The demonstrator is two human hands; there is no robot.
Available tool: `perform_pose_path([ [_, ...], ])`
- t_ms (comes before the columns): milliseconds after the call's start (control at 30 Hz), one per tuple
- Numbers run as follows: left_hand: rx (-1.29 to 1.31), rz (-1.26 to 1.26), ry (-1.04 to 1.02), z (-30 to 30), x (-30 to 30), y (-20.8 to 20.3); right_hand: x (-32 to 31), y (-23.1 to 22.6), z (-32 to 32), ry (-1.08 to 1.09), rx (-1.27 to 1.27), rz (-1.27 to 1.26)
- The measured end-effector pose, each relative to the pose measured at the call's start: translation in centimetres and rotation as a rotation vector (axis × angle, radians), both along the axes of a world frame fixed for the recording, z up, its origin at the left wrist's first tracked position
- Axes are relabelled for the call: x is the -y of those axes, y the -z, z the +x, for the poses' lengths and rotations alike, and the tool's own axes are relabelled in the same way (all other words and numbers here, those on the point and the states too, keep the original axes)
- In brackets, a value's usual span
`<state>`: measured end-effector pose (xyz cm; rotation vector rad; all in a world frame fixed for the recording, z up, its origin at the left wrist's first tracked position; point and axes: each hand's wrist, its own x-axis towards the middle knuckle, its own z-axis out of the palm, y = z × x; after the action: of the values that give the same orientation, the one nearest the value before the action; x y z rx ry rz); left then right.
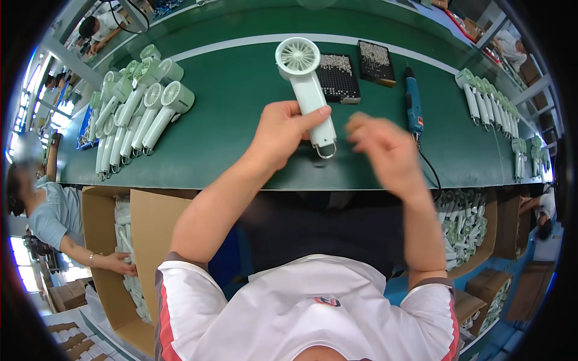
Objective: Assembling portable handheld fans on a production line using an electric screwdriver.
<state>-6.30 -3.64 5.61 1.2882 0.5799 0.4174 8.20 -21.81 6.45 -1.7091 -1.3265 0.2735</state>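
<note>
My left hand [281,130] is closed round the handle of a pale green-white handheld fan [310,96]. The fan's round grille head points away from me, and a metal loop hangs at the handle's near end. Its thumb lies across the handle. To the right of the handle, apart from it, my right hand [385,150] is in the air over the table, smeared by motion. Its fingers look bent, but whether they hold anything cannot be made out.
Several similar fans [135,108] are piled on the green table [241,78] at left, and more fans [490,105] stand in a row at right. Beyond my hands are black trays of small metal parts [338,78], [376,62] and a blue electric screwdriver [413,102]. Cardboard boxes [159,222] flank me; a co-worker's hand [117,263] reaches in.
</note>
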Motion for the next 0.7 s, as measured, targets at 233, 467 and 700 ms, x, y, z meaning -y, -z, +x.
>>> perform_pose_path([
  [233, -0.009, -0.088, 0.001, 2.3, -6.7, -1.3, 2.4, -1.9, 16.6, 0.036, 1.234, -0.147],
  [467, -0.026, -0.171, 0.056, 6.0, -8.2, 0.5, 1.2, -0.9, 19.4, -0.281, 1.213, -0.294],
  [700, -0.063, -0.125, 0.055, 6.5, -7.3, -0.6, 2.1, -0.2, 17.8, 0.186, 0.525, 0.391],
])
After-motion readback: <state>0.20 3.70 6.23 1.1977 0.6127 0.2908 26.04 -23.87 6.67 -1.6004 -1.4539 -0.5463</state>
